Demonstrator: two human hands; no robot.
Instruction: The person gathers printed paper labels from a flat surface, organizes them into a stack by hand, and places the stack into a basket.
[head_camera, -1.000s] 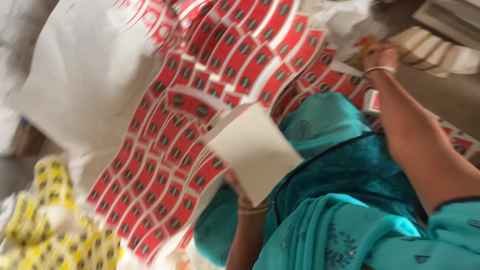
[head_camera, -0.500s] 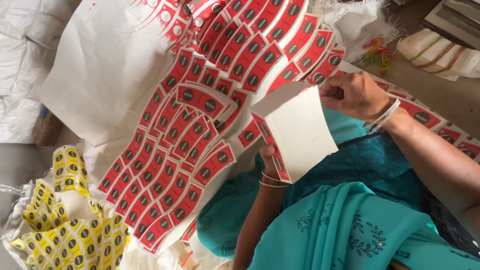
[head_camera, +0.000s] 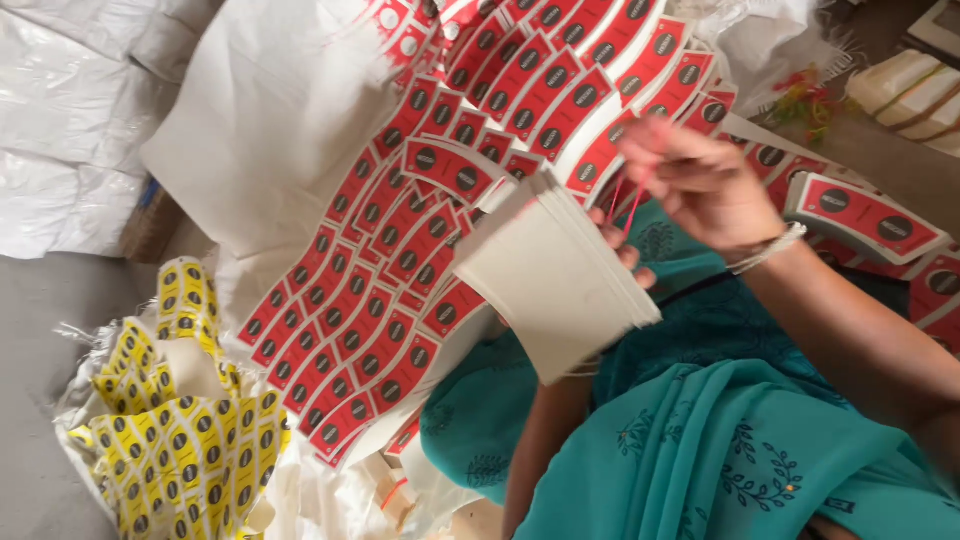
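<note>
My left hand grips a thick stack of curved white card blanks, its fingertips showing past the stack's upper edge. Just above it, my right hand pinches a thin red rubber band that hangs down toward the stack. A bangle circles my right wrist. Behind the stack spreads a big fan of red printed card blanks with dark round marks.
A pile of yellow printed blanks lies at the lower left. White plastic sacks fill the upper left. More red stacks sit at right, beyond them tied white bundles. Teal cloth covers my lap.
The white stack has come up and closer, its edge turned toward me. My right hand moved from the far red blanks down to the stack and now holds a red rubber band.
</note>
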